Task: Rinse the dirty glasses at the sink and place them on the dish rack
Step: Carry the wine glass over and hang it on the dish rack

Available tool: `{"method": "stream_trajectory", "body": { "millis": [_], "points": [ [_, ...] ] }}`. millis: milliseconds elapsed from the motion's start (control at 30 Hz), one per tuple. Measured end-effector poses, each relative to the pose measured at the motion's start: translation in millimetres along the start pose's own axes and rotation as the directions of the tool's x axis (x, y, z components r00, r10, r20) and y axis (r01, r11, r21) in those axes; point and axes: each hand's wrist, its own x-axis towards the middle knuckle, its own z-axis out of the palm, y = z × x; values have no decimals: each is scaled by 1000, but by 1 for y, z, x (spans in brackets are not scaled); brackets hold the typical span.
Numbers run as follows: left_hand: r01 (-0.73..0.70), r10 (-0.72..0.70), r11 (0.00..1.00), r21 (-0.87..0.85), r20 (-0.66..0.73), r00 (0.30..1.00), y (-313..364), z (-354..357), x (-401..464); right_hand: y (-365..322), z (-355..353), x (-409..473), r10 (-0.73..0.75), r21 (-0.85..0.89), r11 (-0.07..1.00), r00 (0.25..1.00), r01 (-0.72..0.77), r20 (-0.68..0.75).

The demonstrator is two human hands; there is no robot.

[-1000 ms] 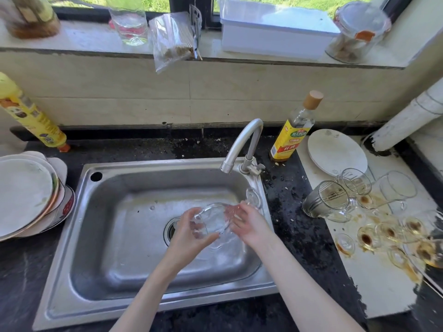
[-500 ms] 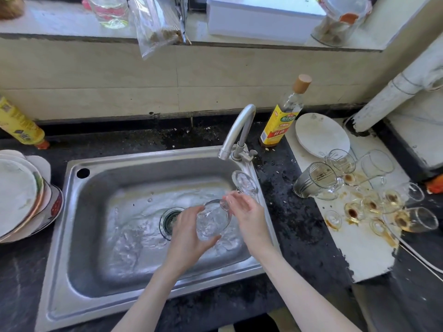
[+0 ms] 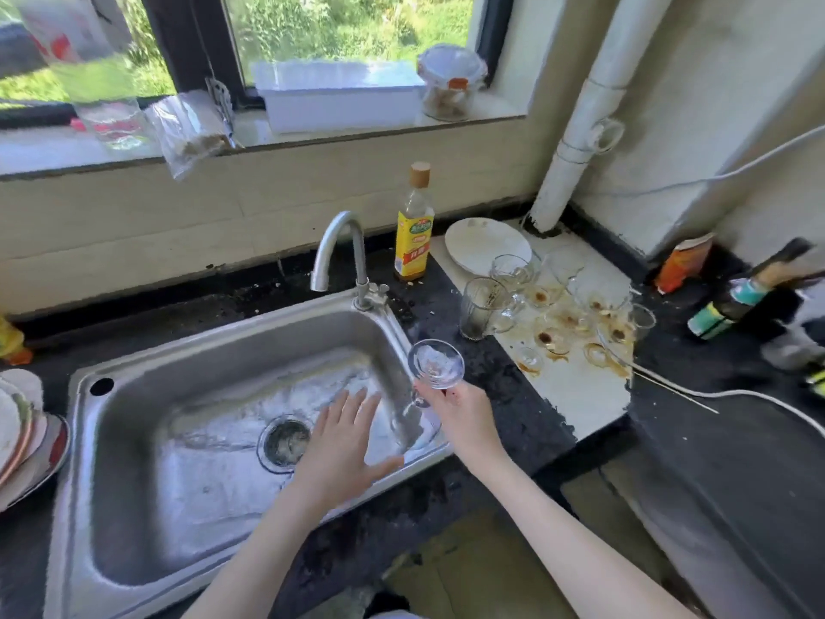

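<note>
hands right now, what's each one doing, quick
Left hand: open, fingers spread over the sink, holding nothing.
Right hand: holding a glass.

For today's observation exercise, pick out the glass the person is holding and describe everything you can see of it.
The glass is small, clear and stemmed, apparently a wine glass, with a rounded bowl. It looks wet, with no brown residue visible. It is tilted, its open mouth facing up toward the camera, over the sink's right rim. The right hand grips it from below around the stem; the left hand is apart from it.
</note>
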Motion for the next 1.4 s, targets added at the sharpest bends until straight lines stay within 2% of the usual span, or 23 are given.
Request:
{"method": "stream_trajectory", "body": {
  "millis": [200,333,500,667,767,900,967,1000,1167,1300,1400],
  "points": [
    [-307,307,943,126,14,951,86,15,-42,28,-104,-105,45,47,998,977,-36,-211],
    [-511,506,847,146,70,860,166,33,-75,51,-173,-187,68,80,996,909,-38,-410],
    [-709,692,677,197,160,704,268,64,-109,81,-256,-290,142,133,988,770,-74,-622],
    [-886,850,445,129,252,463,371,93,-139,111,-319,-386,190,222,975,608,-23,-771],
    [-936,881,333,114,316,352,435,118,-154,133,-354,-436,231,260,966,489,-10,-841],
    [-987,939,155,-48,316,132,519,163,-170,165,-406,-492,264,269,963,351,-36,-898],
    [-989,960,115,-96,268,85,562,183,-176,180,-437,-514,274,272,961,304,-49,-913],
    [-989,967,94,-112,245,64,583,190,-179,186,-455,-524,283,278,959,280,-58,-917],
    [-993,952,48,-111,305,12,682,220,-183,207,-536,-565,309,301,951,167,-72,-936],
    [-998,941,-7,-62,339,-28,747,235,-183,225,-592,-589,317,312,948,110,-63,-942],
    [-999,936,-42,-30,349,-50,797,245,-179,237,-638,-599,313,308,950,98,-55,-945]
  ]
}}
